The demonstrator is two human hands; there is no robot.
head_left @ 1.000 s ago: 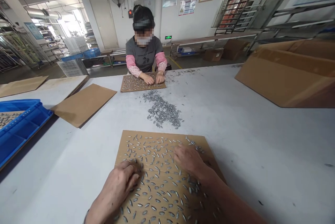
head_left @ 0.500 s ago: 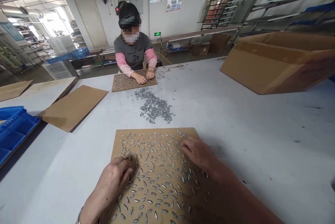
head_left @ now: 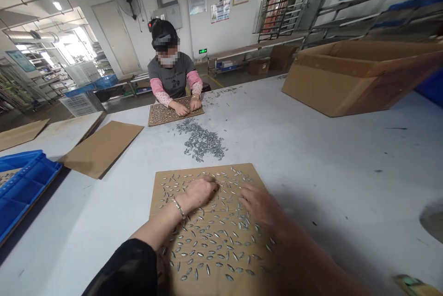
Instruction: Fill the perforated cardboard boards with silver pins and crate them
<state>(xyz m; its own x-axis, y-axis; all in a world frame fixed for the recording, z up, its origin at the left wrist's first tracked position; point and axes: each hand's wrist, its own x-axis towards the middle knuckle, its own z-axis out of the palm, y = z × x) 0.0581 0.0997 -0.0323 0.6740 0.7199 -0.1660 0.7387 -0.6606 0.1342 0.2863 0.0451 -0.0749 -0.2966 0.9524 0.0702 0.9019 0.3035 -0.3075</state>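
Note:
A brown cardboard sheet [head_left: 214, 287] lies before me, scattered with many small silvery spindle-shaped metal pieces [head_left: 209, 257]. My left hand [head_left: 201, 191], with a bracelet at its wrist, reaches over the upper middle of the sheet. Its fingers are curled down and closed; their tips are hidden behind the hand. Near the sheet's right edge, my right hand [head_left: 258, 201] rests low over the pieces with its fingers bent together. Whatever its fingertips hold is too small to make out. Beyond the sheet lies a loose pile of the same metal pieces [head_left: 204, 143].
Across the white table [head_left: 311, 157], a co-worker [head_left: 175, 74] has both hands on another piece-covered cardboard sheet [head_left: 157, 120]. A plain cardboard sheet [head_left: 104, 148] and a blue crate [head_left: 31, 180] sit left. A large cardboard box [head_left: 318, 86] stands right.
My left hand has moved from the sheet's left side up and right to its upper middle. My right hand stays near the right edge. The view has shifted slightly.

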